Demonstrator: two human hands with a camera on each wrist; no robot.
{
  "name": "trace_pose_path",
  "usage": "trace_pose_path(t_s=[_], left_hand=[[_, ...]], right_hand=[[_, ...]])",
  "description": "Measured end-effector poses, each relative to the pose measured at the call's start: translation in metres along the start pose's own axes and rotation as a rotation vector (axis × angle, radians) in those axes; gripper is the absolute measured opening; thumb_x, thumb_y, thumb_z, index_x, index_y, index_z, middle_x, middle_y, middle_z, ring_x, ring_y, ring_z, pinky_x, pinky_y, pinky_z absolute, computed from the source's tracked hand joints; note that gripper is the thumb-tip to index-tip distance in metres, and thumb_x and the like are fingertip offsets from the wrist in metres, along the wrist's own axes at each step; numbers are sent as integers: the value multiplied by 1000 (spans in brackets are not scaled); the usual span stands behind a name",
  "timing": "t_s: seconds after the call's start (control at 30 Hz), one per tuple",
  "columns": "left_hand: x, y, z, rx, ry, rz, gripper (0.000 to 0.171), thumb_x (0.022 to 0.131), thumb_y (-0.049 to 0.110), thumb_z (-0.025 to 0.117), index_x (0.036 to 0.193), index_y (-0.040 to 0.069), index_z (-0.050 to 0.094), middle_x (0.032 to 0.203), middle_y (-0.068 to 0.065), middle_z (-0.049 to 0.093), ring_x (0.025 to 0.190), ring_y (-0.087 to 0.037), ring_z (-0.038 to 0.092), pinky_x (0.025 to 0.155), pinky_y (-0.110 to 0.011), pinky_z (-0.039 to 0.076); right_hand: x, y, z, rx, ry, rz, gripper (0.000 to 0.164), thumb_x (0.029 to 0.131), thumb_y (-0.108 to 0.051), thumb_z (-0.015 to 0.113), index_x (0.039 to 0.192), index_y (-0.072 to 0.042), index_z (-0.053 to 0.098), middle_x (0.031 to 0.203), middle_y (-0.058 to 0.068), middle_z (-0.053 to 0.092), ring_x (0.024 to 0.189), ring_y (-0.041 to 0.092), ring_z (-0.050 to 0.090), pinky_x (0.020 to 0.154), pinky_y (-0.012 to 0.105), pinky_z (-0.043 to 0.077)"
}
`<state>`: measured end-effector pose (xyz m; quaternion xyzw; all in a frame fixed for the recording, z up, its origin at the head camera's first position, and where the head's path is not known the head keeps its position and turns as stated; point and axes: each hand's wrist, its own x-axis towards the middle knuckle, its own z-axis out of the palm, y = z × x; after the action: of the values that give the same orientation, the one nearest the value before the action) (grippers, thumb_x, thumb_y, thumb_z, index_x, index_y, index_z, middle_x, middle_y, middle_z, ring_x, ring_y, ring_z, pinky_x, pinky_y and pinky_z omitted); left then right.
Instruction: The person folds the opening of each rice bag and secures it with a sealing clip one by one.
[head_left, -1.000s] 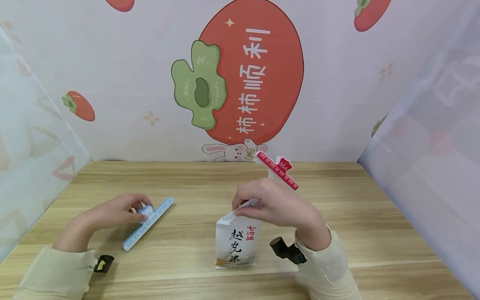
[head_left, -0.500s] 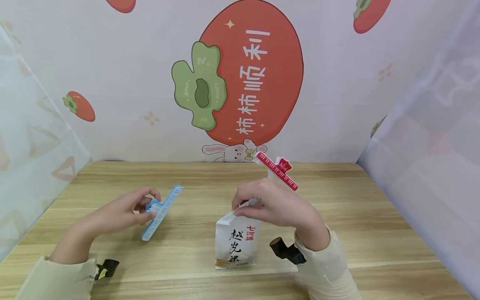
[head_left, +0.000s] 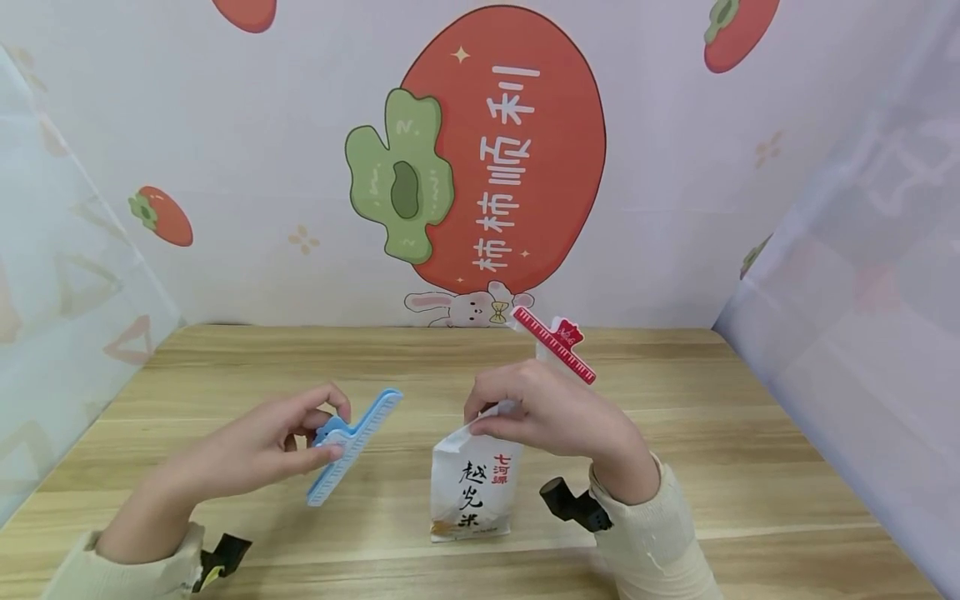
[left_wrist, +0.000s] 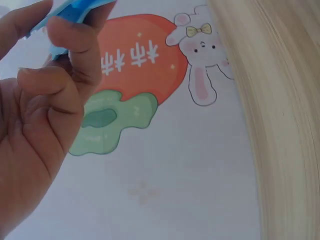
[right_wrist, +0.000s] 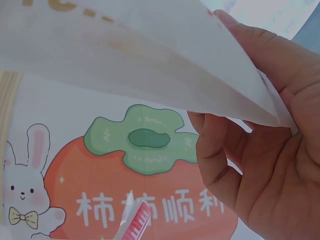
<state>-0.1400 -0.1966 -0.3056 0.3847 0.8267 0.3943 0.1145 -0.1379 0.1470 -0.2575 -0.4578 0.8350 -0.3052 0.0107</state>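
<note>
My left hand [head_left: 277, 437] pinches a light blue sealing clip [head_left: 352, 446] by its handle, thumb on the near side. The clip's long ridged bar slants up to the right, and part of it shows at the top of the left wrist view as a blue piece [left_wrist: 75, 10]. To its right, a small white rice bag [head_left: 472, 483] with black and red lettering stands upright on the table. My right hand [head_left: 551, 404] pinches that bag's top edge between thumb and fingers. The bag's pale underside [right_wrist: 140, 75] crosses the right wrist view.
Behind my right hand a red sealing clip [head_left: 555, 343] sits tilted on something white, mostly hidden by the hand. The wooden table [head_left: 390, 567] ends at a white printed backdrop [head_left: 247, 167], with pale cloth walls on both sides.
My left hand has lifted the blue clip from the table and carried it right, toward the bag, turning it a little steeper. My right hand and the rice bag have stayed put.
</note>
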Motion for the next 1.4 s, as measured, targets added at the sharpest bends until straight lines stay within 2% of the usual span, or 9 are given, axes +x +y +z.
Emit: trace_pose_path(t_s=[0.13,0.23,0.37,0.53,0.7,0.93,1.0,1.23,1.4], left_hand=[[0,5,3,-12,14,0,23,98,18,63,117,15,50,83,9,67,63,-5,49,51,-22,41],[1,5,6,-1,33,27,22,97,16,63,118,14,57,89,7,68,71,-5,56,52,-22,43],[5,7,12,10,76,71,13,96,13,64,109,17,65,86,5,67,72,-5,58,49,-21,41],[10,13,21,-43,117,9,5,97,16,64,101,16,66,83,3,65,72,-6,57,48,-21,41],[11,15,28,-89,113,-39,9,99,18,62,103,13,68,84,3,67,72,-7,58,48,-22,40],[13,18,37,-108,131,-121,28,101,23,59,123,8,64,104,-5,69,80,-13,61,57,-23,45],[14,18,39,-104,148,-125,29,101,23,58,125,7,63,107,-6,69,83,-14,62,58,-23,46],[15,24,46,-57,196,-96,19,101,24,58,115,14,67,95,3,68,78,-11,59,54,-23,46],[15,28,51,-43,222,-118,17,101,25,58,109,13,68,90,4,67,76,-8,57,57,-23,49]], right_hand=[[0,0,0,-4,1,-1,8,87,-12,76,95,-14,72,92,-4,70,84,3,66,75,18,56],[-1,0,0,-6,0,2,9,87,-12,76,95,-14,72,92,-4,70,84,3,66,75,18,56],[-1,0,0,-10,-2,8,9,87,-12,76,95,-14,72,92,-4,70,84,3,66,75,17,56],[0,-1,-1,-14,-2,16,10,87,-13,76,96,-14,72,92,-4,71,85,3,66,75,18,56],[0,-1,-1,-21,-2,15,10,87,-12,76,96,-14,72,93,-4,71,85,4,66,75,17,56],[1,-1,0,-32,-4,24,10,87,-12,76,96,-14,72,93,-4,71,85,4,66,76,17,56],[1,-1,-1,-43,-4,26,10,87,-12,76,96,-14,72,93,-4,71,85,5,67,76,17,56],[0,-2,-2,-54,0,32,11,87,-12,76,97,-14,73,94,-3,72,86,6,67,76,17,56],[1,-1,-1,-38,-4,30,11,87,-12,76,97,-14,72,94,-4,71,86,5,66,77,18,56]])
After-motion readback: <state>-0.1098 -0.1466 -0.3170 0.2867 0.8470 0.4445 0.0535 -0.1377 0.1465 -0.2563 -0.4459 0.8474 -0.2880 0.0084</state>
